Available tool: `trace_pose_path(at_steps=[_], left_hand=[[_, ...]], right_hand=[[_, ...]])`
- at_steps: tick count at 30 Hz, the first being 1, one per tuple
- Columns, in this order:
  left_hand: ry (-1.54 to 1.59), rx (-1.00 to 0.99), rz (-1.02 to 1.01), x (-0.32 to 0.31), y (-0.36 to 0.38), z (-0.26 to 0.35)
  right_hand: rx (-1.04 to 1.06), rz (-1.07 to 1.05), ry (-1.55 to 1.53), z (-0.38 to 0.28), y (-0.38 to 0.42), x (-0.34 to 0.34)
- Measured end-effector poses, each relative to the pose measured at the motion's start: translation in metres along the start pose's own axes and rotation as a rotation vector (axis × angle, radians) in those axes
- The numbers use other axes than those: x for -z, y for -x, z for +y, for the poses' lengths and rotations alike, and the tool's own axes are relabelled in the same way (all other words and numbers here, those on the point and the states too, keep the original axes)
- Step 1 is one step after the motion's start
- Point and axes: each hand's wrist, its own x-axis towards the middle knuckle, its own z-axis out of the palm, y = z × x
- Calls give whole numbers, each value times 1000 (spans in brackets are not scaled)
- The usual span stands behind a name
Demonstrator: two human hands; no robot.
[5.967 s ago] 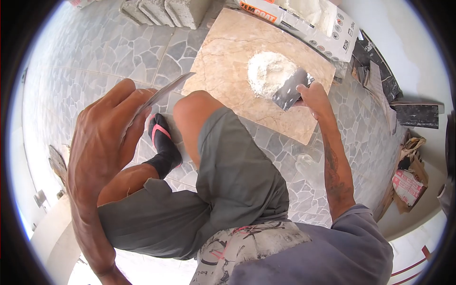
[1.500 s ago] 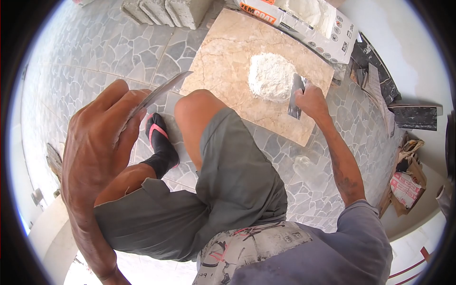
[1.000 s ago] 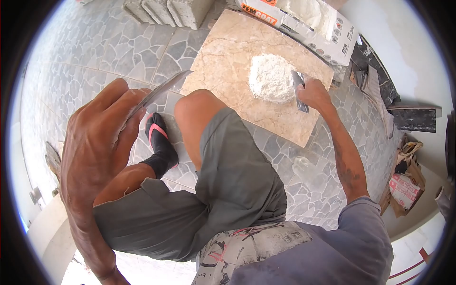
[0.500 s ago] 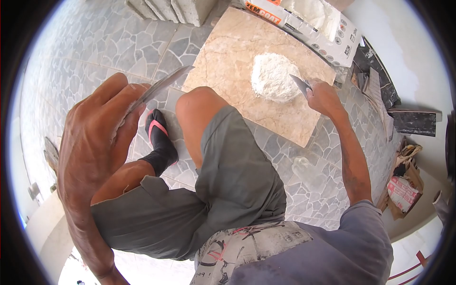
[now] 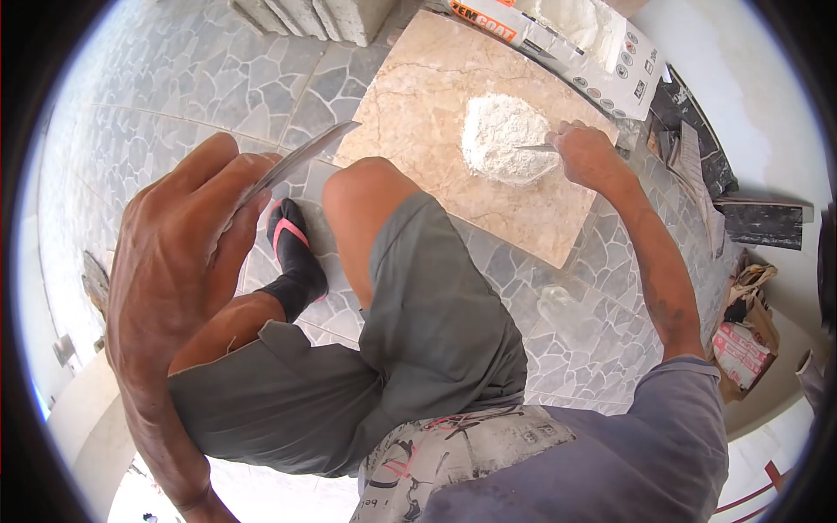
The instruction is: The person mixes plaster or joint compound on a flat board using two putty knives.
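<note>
My left hand [image 5: 179, 235], close to the camera, is closed round a thin metal putty knife [image 5: 309, 150] seen nearly edge-on; its handle is hidden by the fingers. Farther off, my right hand [image 5: 591, 155] grips a second putty knife [image 5: 536, 148], its narrow blade reaching into the right side of a white powder heap [image 5: 499, 132]. That heap lies on a beige marble-look slab [image 5: 418, 87] on the floor.
Behind the slab lies an open ZEMCOAT bag [image 5: 641, 83] of white powder. Grey blocks [image 5: 336, 19] stand at the back left. Dark tile pieces [image 5: 763, 222] and a bag of scraps [image 5: 741, 353] line the right wall. Stone-patterned tiles [image 5: 218, 78] cover the floor.
My right hand has turned and shifted slightly up, and its putty knife now points level into the powder. The heap's surface is disturbed. My left hand has hardly moved.
</note>
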Motion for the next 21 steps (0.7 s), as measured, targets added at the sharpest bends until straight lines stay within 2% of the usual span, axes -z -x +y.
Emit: trace_pose_path(at_steps=[3, 6, 9, 12, 15, 18, 21], left_hand=[[9, 16, -8, 1, 1, -2], [20, 29, -31, 4, 3, -1], [22, 26, 8, 2, 2, -2], [28, 32, -8, 3, 0, 1], [8, 38, -54, 5, -1, 4], [8, 35, -34, 4, 2, 3], [8, 34, -13, 5, 3, 3]], right_hand=[[8, -110, -47, 0, 3, 13], [79, -274, -51, -2, 3, -3], [160, -212, -71, -12, -6, -12], [131, -243, -119, -21, -22, -11], [50, -106, -170, -20, -27, 4], [1, -131, -197, -24, -27, 23], [84, -202, -288, -36, -28, 20]])
